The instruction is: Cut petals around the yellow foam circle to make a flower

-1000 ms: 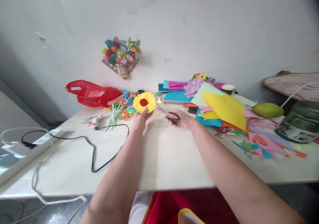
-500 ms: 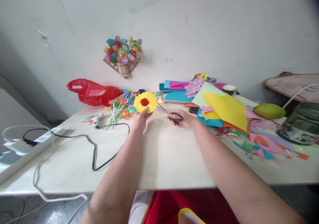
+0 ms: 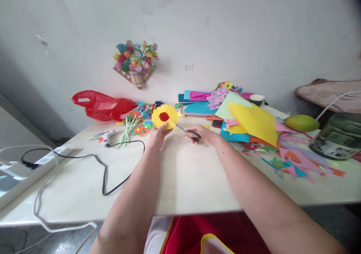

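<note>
My left hand (image 3: pixel 156 136) pinches the lower edge of a yellow paper flower (image 3: pixel 165 116) with a red centre and holds it upright above the white table (image 3: pixel 186 175). My right hand (image 3: pixel 203 134) is closed on the black handles of a pair of scissors (image 3: pixel 186 130). The blades point left and their tips touch the flower's red centre.
A glue gun (image 3: pixel 108 137) with a black cord lies left of my hands, beside a red plastic bag (image 3: pixel 103 105). Coloured paper sheets (image 3: pixel 248 120), paper scraps and small paper flowers cover the back and right. A green mango (image 3: pixel 301 123) and a glass jar (image 3: pixel 335 135) stand far right. A flower bouquet (image 3: pixel 135 62) hangs on the wall.
My right hand has swung the scissors left, so the blade tips now reach the flower's red centre. The flower stays held in my left hand.
</note>
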Tool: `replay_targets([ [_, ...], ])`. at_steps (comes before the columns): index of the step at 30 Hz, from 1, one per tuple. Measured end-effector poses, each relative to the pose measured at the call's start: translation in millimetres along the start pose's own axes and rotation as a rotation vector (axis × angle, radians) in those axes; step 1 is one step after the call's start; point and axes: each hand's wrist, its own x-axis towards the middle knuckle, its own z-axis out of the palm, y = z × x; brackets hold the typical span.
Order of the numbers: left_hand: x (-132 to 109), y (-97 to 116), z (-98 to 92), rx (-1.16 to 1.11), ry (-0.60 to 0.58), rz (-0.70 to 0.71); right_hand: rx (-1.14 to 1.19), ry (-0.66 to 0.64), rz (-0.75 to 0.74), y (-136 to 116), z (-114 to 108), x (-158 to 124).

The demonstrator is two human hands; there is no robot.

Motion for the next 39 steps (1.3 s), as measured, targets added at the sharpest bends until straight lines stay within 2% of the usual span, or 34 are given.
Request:
replay_targets([
  [9,-0.5,0.6,-1.2,-0.017,-0.041,-0.027,0.001,0.033,0.036,-2.2,3.3,1.4],
  [20,-1.1,1.9,0.1,-0.029,0.005,-0.035,0.005,0.016,0.008,4.1,1.5,2.5],
  [39,0.3,2.7,-5.3,-0.015,-0.041,-0.058,0.004,0.003,0.016,9.4,-1.3,4.8],
])
